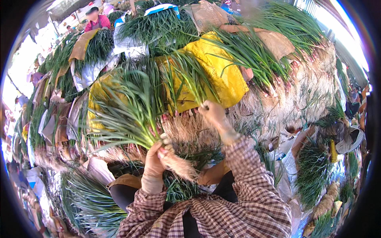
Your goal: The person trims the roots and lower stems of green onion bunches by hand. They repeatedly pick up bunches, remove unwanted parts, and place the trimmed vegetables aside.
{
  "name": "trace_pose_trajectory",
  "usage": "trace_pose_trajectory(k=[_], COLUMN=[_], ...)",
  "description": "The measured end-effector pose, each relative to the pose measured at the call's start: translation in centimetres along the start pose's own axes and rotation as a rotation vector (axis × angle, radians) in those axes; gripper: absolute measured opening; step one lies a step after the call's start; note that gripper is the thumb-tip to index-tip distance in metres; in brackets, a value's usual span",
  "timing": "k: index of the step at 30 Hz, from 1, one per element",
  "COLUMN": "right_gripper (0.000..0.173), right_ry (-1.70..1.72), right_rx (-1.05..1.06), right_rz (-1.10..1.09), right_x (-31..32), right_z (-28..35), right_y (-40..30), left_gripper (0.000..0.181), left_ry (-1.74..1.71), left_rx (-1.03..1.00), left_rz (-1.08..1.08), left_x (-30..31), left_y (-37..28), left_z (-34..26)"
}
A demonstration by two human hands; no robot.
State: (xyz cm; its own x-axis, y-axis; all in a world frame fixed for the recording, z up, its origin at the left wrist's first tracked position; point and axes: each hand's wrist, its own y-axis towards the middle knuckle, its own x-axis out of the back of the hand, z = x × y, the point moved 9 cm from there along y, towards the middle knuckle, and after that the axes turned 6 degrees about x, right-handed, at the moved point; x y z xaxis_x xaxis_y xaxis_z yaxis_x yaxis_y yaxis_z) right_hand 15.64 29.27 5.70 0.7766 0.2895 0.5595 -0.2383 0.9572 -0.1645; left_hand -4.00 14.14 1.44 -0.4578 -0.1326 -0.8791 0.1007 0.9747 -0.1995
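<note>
My left hand (156,156) is closed around the white stem ends of a bunch of green onions (134,113), whose leaves fan up and left while the pale roots hang to the lower right. At the front of the heap, my right hand (212,113) holds a few green onion stalks (192,77) near their base, leaves pointing up and away. Yellow plastic sacking (226,74) lies behind that hand, over part of the heap. Just below both hands, a row of long whitish roots (184,128) hangs from onions lying side by side.
Heaped green onions with thick roots (309,80) rise at the right. More bundles (160,26) lie at the back with sacking. A person in pink (96,22) is at the far upper left. Loose onions (95,202) lie at lower left, another pile (312,172) at lower right.
</note>
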Motion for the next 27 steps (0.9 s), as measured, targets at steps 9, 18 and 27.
trace_pose_trajectory(k=[9, 18, 27], right_gripper=[0.016, 0.027, 0.036], right_ry=[0.141, -0.859, -0.193], right_rx=[0.128, -0.344, 0.749], right_rz=[-0.289, -0.158, -0.089], right_x=[4.6, 17.7, -6.2], right_z=[-7.0, -29.5, 3.4], right_y=[-11.3, -29.1, -9.9], left_gripper=[0.022, 0.02, 0.015], left_ry=[-0.081, 0.032, 0.103], left_rx=[0.195, 0.234, 0.2], left_rz=[-0.081, -0.112, -0.078], left_x=[-1.0, 1.4, 0.1], left_y=[2.3, 0.0, -2.2], left_z=[6.5, 7.1, 6.7])
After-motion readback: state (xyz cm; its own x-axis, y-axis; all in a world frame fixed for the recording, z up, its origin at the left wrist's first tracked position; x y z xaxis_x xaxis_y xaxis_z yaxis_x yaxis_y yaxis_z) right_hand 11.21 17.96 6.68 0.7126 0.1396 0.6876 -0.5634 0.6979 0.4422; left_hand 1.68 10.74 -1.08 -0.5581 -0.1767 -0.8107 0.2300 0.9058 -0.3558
